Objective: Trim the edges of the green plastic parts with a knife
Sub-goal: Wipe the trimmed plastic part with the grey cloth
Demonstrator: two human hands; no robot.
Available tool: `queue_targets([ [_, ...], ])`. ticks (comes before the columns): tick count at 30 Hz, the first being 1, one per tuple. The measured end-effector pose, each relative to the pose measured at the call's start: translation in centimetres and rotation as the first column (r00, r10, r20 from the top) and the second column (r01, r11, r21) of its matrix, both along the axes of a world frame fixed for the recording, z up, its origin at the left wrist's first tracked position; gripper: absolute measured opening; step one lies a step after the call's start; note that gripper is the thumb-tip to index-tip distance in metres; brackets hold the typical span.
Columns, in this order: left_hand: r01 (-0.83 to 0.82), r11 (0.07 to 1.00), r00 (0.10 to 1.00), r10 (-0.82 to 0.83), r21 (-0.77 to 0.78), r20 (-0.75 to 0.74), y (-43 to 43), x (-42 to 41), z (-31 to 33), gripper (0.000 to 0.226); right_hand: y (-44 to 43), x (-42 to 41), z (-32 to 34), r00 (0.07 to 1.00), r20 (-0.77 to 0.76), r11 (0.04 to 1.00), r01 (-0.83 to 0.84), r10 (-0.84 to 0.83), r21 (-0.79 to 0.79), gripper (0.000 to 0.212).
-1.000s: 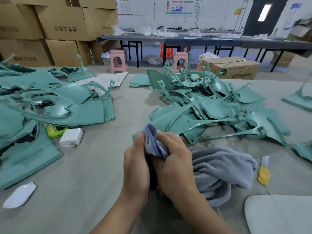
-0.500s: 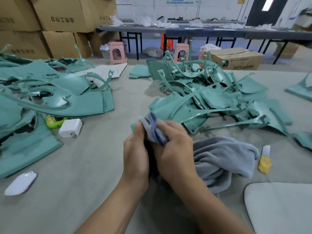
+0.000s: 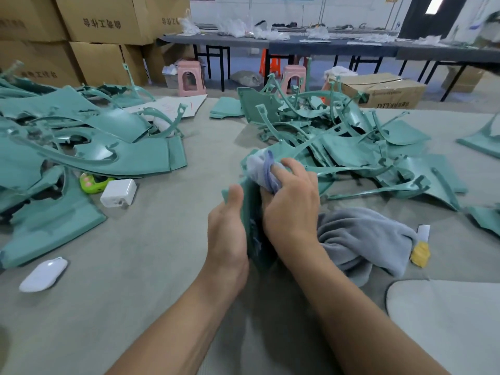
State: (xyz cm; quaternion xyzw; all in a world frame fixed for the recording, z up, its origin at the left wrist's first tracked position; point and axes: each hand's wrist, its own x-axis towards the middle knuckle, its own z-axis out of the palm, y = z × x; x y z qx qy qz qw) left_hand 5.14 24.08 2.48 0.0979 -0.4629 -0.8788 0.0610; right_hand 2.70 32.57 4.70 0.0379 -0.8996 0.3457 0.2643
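Left hand (image 3: 228, 228) gripping an upright green plastic part (image 3: 253, 212) mid-tabletop, right hand (image 3: 290, 204) bunching grey cloth (image 3: 263, 169) against it: likely slip from loose cloth, no knife visible, yellow-handled tool (image 3: 420, 246) lying rightward.

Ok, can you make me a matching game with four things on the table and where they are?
Things:
1. grey cloth
2. white charger block
3. yellow knife
4. white oval gadget

Places:
A. near the table's left edge
B. right of the cloth
C. beside the bright green toy
D. under the right hand

Pairs: 1-D, 2-C, 3-B, 4-A
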Motion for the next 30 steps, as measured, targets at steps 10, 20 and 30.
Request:
queue_targets([
  [10,0.069,0.962,0.985,-0.108,0.263,0.137,-1.5,-0.8,0.5,0.063,0.0,1.5,-0.9,0.992,0.041,0.935,-0.126,0.119,0.33,0.025],
  [20,-0.022,0.979,0.97,-0.027,0.201,0.241,-2.1,-0.5,1.3,0.057,0.6,3.3,-1.3,0.982,0.105,0.917,-0.187,0.159,0.353,0.017],
  [30,-0.209,0.945,0.966,0.159,0.252,0.205,-5.0,-1.1,1.8,0.046,2.7,6.8,-1.2,0.97,0.223,0.862,-0.195,0.098,0.468,0.016],
])
